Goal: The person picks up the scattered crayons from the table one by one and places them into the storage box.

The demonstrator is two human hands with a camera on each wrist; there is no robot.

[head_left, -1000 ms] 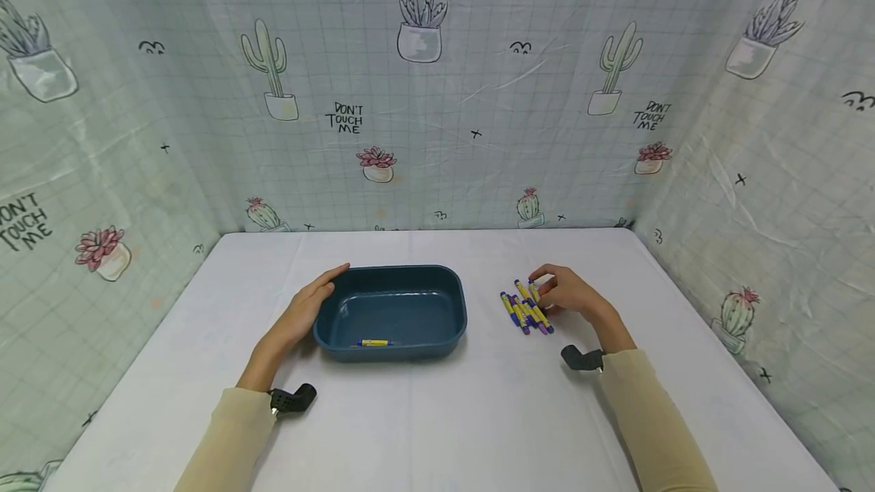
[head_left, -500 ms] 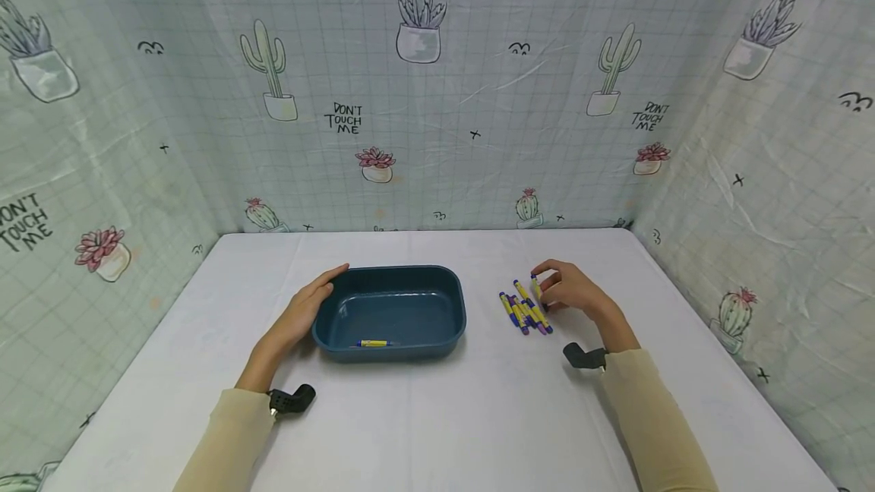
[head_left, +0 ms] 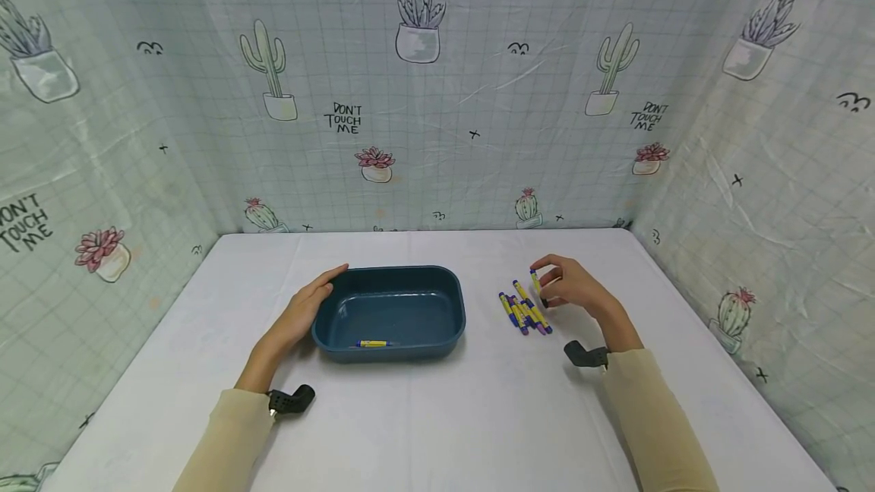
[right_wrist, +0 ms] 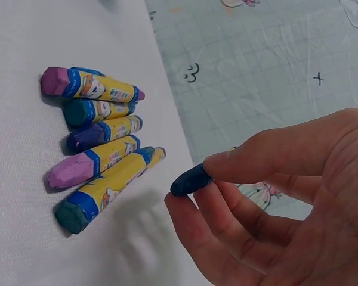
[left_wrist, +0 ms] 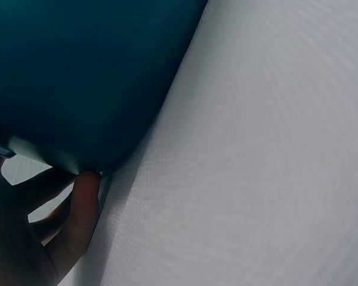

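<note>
White table [head_left: 437, 431], crayon [right_wrist: 190, 180] in right hand [head_left: 574, 285]

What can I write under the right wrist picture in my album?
The right hand pinches one crayon, while more crayons lie close together on the white table.

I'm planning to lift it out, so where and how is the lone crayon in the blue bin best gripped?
The crayon lies flat, lengthwise beside the near wall of the open blue bin, so probably pinch across the middle of its yellow wrapper from above, leaning in from the far side, where there's more room.
</note>
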